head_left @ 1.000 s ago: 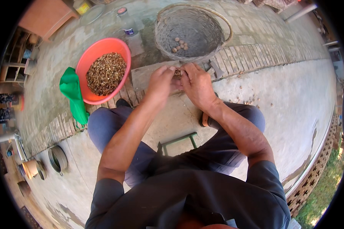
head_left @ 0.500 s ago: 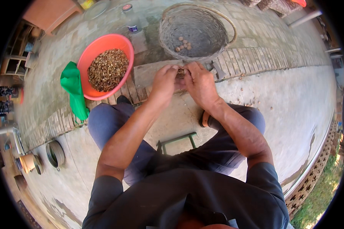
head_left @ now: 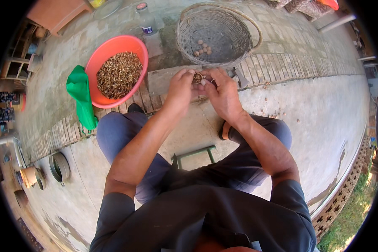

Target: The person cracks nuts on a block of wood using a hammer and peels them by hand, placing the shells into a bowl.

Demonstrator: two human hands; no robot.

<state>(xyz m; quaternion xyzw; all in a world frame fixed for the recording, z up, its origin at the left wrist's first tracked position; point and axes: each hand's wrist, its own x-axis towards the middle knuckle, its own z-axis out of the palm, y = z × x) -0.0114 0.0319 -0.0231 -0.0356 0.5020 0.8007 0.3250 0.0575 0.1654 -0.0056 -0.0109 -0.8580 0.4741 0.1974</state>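
Note:
Between my hands, just in front of the wicker basket, is an opened walnut with its brown inside facing up. My left hand is closed around it with thumb and fingertips. Against its right side, my right hand has its fingers drawn together in a pinch; a small pale bit shows by the thumb, too small to name. In the grey wicker basket lie several whole walnuts. To the left, a red plastic basin holds a heap of brown walnut pieces.
A green cloth hangs against the basin's left side. A lidded clear jar stands behind. Right of my hands, a dark metal block sits at the brick edge. Small shell bits lie by my right knee. A green stool frame shows between my legs.
My hands have tilted and parted slightly at the fingertips, so the walnut's inside now shows more. The right fingers have turned outward. Basin and basket have stayed put.

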